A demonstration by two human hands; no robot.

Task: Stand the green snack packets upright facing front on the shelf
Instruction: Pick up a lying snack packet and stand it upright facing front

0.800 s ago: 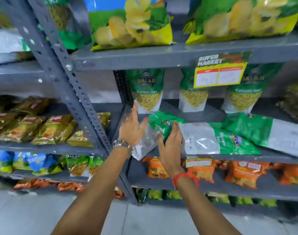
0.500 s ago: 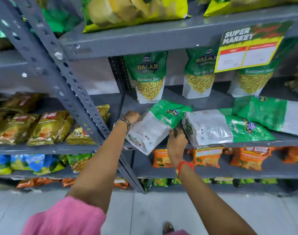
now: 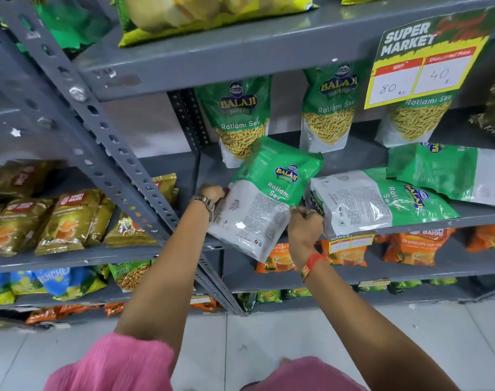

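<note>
Far left bay: gold tea packets (image 3: 63, 218) lying in a row on a grey shelf, blue and green snack bags (image 3: 54, 283) on the shelf below. Grey perforated upright (image 3: 105, 142) runs diagonally between the two bays. Left hand (image 3: 211, 191), with a metal watch (image 3: 204, 201) on the wrist, is clamped on the left edge of the held green packet (image 3: 264, 198). That packet is a Balaji Ratlami Sev bag, back side toward the camera, tilted with its green top pointing far-right and its white bottom hanging out past the near edge of the middle shelf (image 3: 353, 153). Right hand (image 3: 305, 221), red thread (image 3: 311, 263) on the wrist, grips the same packet's right edge; it sits just beside the next packet's white end, contact there unclear. Behind the held packet, three upright packets (image 3: 242, 119) stand at the far side of the same shelf, fronts facing out; the rightmost is partly covered by a yellow price tag (image 3: 421, 71) reading 80 and 40. Right of the hands, a flat packet (image 3: 381, 201) lies on its side at the shelf's near edge, and another flat packet (image 3: 449, 170) lies further right, overlapping it. Orange tea packets (image 3: 418, 246) fill the shelf below.
</note>
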